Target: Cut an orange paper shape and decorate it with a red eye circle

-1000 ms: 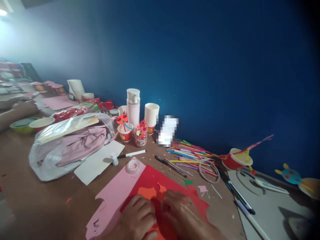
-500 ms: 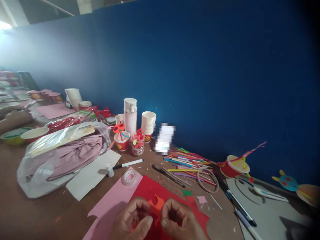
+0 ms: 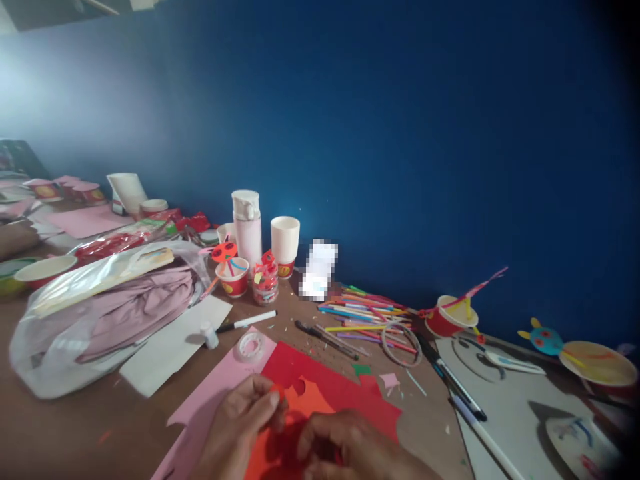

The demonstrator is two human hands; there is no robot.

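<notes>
My left hand (image 3: 245,420) pinches a small orange-red paper piece (image 3: 278,395) between thumb and fingers. Close by on the right, my right hand (image 3: 350,443) has its fingers curled in; a bit of red shows under them, but what they hold is hidden. Beneath both hands is an orange paper sheet (image 3: 311,397) with cut-out edges. It lies over red paper (image 3: 345,393), and pink paper (image 3: 197,410) extends to the left. A roll of clear tape (image 3: 250,347) rests on the pink paper's far corner.
Farther back stand a white bottle (image 3: 248,230), stacked paper cups (image 3: 285,241) and a decorated cup (image 3: 233,277). Colored sticks (image 3: 365,313) lie beside a ring (image 3: 401,344). A plastic bag (image 3: 115,313) bulges at left; pens (image 3: 463,387) lie right. A blue wall (image 3: 400,147) rises behind.
The view has swung slightly right, so the table things sit farther left. My hands have drawn apart in depth: the right is lower and nearer, and the orange sheet shows more between them.
</notes>
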